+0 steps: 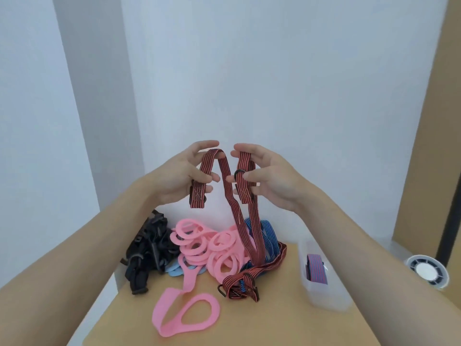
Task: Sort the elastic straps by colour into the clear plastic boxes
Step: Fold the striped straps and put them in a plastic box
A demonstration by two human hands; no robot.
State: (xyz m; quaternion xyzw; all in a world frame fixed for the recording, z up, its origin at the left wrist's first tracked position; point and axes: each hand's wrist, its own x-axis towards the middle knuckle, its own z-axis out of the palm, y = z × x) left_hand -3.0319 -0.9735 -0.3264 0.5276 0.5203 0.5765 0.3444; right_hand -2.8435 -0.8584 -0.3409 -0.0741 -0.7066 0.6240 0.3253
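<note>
Mid-sort, one strap in hand. A red-and-black striped elastic strap (239,216) is held up at centre frame. The left hand (184,178) curls its fingers (204,146) round one end, and the right hand (272,181) pinches the other end by its dark ring. The slack hangs down into the mixed pile of pink rubbery loops (219,243), black straps (147,248) and blue striped straps (264,231) on the tan bench (274,320). The clear plastic box (324,298) at lower right holds a folded blue-and-red strap (316,269). Next, probably: lift the slack free of the pile, fold the strap, and find a box for red; none shows in frame.
</note>
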